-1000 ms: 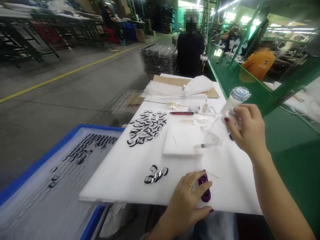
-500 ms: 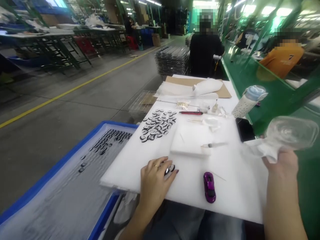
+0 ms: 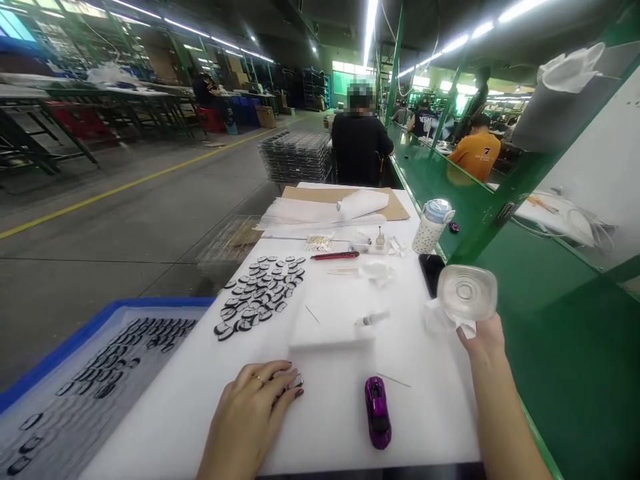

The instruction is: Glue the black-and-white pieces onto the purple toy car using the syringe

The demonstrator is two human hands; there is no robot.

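My left hand rests on the white table with its fingers curled over a small shiny black-rimmed part, mostly hidden beneath them. At the right edge, my right hand grips a clear plastic container, its squarish face turned toward me. White tissue hangs by the container and my fingers. Between my hands lies a purple toy car, with a thin needle-like rod just behind it. Several similar black-rimmed parts are spread out beyond my left hand.
A white foam block carries a syringe-like tube. Behind it are a red pen-like tool, cotton swabs and a small bottle. A tumbler and phone stand right; a blue-rimmed tray sits lower left.
The view has tilted up and swung right. My right hand has brought the container leftward, closer to the phone. My left hand stays over the small part, and the toy car lies as before.
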